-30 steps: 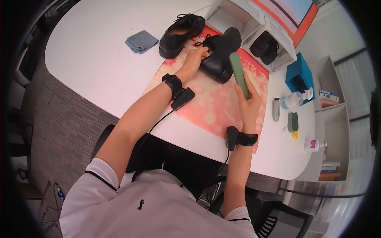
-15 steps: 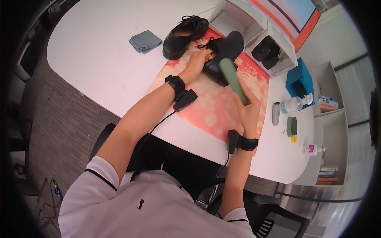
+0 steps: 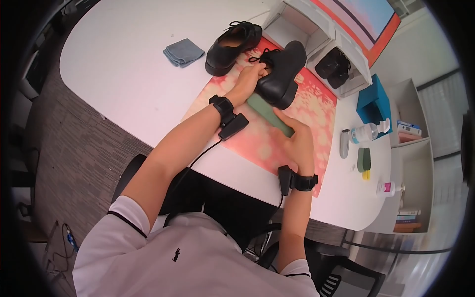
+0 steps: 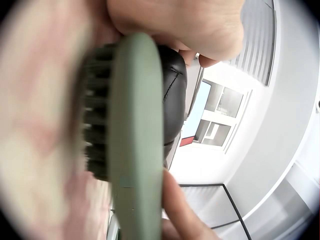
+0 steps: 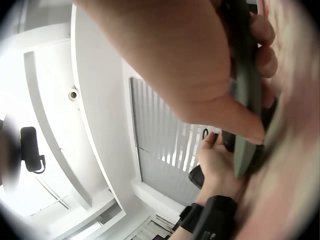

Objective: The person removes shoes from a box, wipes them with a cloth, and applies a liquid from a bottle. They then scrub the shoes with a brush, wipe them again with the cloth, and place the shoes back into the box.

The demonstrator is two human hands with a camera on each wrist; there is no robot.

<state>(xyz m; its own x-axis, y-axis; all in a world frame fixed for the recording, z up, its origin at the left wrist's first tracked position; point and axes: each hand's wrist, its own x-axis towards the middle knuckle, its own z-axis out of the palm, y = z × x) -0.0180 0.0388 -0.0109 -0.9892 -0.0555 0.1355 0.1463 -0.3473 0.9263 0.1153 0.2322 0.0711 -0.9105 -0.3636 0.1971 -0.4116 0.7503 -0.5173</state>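
A black lace-up shoe [image 3: 286,67] is tilted over the patterned mat, its sole side turned to the right. My left hand [image 3: 246,85] grips it at its opening, the fingers partly hidden inside. In my right hand [image 3: 300,141] is a green-handled brush [image 3: 267,115], pinched between thumb and fingers. It points up-left, just below the near end of the shoe, its tip close to my left wrist. Dark bristles [image 4: 98,115] face the mat in the left wrist view. The matching black shoe [image 3: 221,58] stands to the left of the held one.
The red and cream mat [image 3: 247,133] lies on a white table [image 3: 123,74]. A folded grey cloth [image 3: 183,52] is at the left. White boxes stand at the back, one with black shoes [image 3: 332,67]. Rightward are a teal box [image 3: 371,94], a pump bottle [image 3: 363,132] and another green brush [image 3: 364,159].
My right hand has swung the brush from the right side of the shoe, across it, to below its near end. My left hand keeps its grip on the shoe.
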